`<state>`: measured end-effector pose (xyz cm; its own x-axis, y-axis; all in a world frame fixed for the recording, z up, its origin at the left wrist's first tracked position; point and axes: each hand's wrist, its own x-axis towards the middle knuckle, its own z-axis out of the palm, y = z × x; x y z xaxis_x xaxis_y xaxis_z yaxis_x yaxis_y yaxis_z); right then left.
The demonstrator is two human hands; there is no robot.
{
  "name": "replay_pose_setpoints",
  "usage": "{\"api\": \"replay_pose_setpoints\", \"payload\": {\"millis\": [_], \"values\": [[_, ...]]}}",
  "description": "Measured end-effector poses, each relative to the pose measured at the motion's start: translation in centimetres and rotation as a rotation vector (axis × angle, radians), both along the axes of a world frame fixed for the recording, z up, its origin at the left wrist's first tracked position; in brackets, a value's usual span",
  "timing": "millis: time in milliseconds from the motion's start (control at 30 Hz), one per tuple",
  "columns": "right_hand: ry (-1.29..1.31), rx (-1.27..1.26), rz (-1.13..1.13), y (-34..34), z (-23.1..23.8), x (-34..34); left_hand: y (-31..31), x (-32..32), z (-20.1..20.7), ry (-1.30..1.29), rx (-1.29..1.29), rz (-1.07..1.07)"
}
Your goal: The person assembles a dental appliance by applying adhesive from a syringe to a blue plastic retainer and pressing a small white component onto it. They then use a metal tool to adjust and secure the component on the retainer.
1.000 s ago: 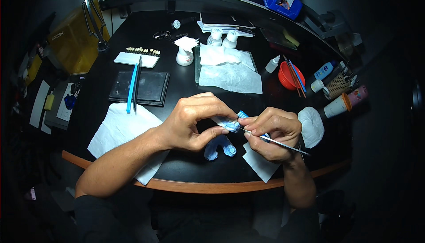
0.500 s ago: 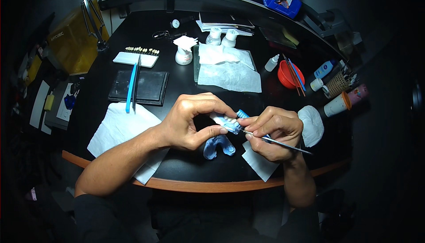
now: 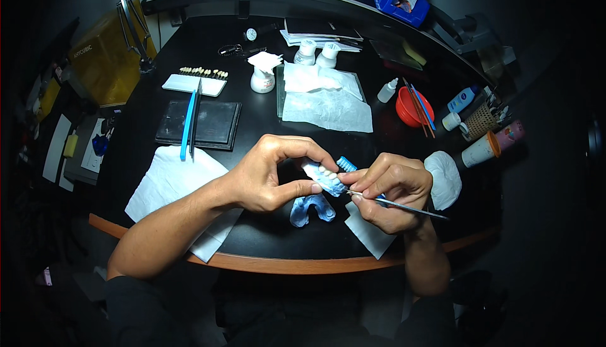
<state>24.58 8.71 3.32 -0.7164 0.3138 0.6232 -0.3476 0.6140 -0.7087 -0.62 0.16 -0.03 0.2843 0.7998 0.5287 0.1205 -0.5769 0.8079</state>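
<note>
Above the desk's front part, my left hand (image 3: 278,176) pinches a dental model (image 3: 327,179) between thumb and fingers. The model is blue below, with a row of whitish teeth on top. My right hand (image 3: 391,190) grips a slim metal dental instrument (image 3: 413,208) like a pen, its tip at the model's right end. Fingers of that hand also rest close against the model. Under both hands a second, horseshoe-shaped blue dental model (image 3: 312,211) lies on the desk. A blue-bristled brush (image 3: 346,164) shows partly behind my right fingers.
A white cloth (image 3: 167,186) lies left, below a black box (image 3: 199,125) with blue tweezers (image 3: 187,126) across it. Farther back are a tooth shade guide (image 3: 194,85), a jar (image 3: 262,82) and paper sheets (image 3: 328,110). On the right stand a red bowl (image 3: 413,110) and a cup (image 3: 480,150).
The dental model has tilted slightly in my left hand, showing more of its blue side. The instrument has shifted a little to the right with my right hand.
</note>
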Motion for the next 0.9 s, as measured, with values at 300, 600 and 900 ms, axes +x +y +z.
{"api": "replay_pose_setpoints", "payload": {"millis": [300, 600, 900], "values": [[-0.006, 0.054, -0.058, -0.10, 0.02, -0.15, 0.10, -0.08, -0.01, 0.026, -0.032, 0.025], [-0.002, 0.082, -0.102, -0.36, -0.15, -0.38, 0.03, -0.11, 0.42, 0.034, 0.001, 0.033], [-0.037, 0.151, -0.114, -0.16, -0.23, -0.42, 0.00, -0.08, 0.46, 0.107, -0.023, 0.084]]}}
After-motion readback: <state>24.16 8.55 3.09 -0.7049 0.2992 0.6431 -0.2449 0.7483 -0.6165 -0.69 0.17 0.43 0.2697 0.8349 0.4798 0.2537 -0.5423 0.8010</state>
